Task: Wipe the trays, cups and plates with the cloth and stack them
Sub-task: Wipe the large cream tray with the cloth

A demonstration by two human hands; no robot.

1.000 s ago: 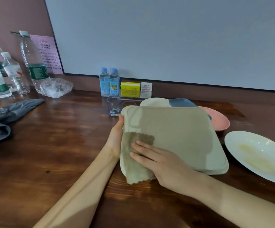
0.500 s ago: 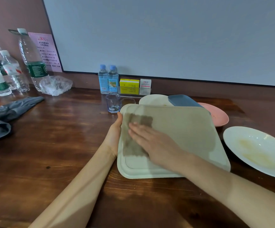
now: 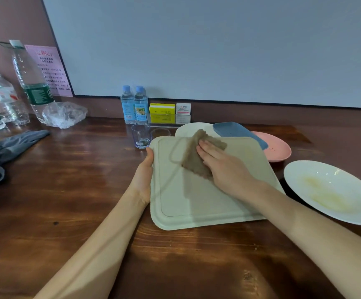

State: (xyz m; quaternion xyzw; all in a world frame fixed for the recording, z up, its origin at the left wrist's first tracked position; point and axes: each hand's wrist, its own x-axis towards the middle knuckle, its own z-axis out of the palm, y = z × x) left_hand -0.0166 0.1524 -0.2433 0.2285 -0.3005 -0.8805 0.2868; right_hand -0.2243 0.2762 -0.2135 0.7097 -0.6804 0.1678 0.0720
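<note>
A beige square tray (image 3: 199,203) lies on the wooden table in front of me. My left hand (image 3: 144,178) grips its left edge, thumb on the rim. My right hand (image 3: 220,167) presses a brown cloth (image 3: 194,160) flat onto the tray's far half. Behind the tray sit a cream plate (image 3: 193,129), a blue tray (image 3: 238,131) and a pink plate (image 3: 276,151). A white plate (image 3: 335,190) with yellowish smears lies to the right. A clear cup (image 3: 141,135) stands at the tray's far left corner, a second low glass (image 3: 160,133) beside it.
Two small water bottles (image 3: 134,104) and small boxes (image 3: 164,110) line the wall. Large bottles (image 3: 31,80) and crumpled plastic (image 3: 64,114) stand at the far left. A grey cloth (image 3: 0,152) lies on the left of the table (image 3: 56,190).
My right hand has slid the cloth from the tray's near left corner up to its far edge. My left hand has kept hold of the tray's left edge.
</note>
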